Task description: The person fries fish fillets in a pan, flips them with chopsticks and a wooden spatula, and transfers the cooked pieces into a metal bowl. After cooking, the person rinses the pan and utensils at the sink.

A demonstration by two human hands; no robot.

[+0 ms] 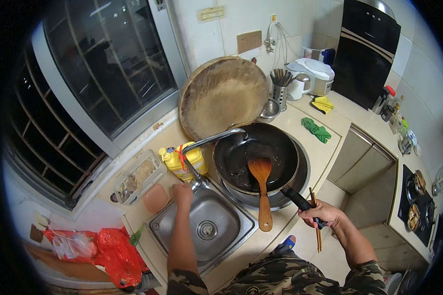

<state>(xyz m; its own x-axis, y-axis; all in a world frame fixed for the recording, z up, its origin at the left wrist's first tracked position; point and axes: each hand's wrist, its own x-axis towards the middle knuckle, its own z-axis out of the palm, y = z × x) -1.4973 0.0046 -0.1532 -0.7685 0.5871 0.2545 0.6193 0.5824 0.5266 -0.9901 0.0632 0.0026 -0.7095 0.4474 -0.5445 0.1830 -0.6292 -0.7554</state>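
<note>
My right hand grips the black handle of a dark wok. A pair of wooden chopsticks is held in the same hand, against the handle. The wok rests tilted over a round metal basin beside the sink, with dark wet residue inside. A wooden spatula lies in it, its handle hanging over the near rim. My left hand is at the base of the chrome faucet, fingers curled and partly hidden. The faucet's spout reaches over the wok.
The steel sink lies below my left forearm. Behind the faucet stands a yellow jug, near a plastic basket. A round wooden chopping board leans on the wall. Green cloth lies right; the stove holds food dishes.
</note>
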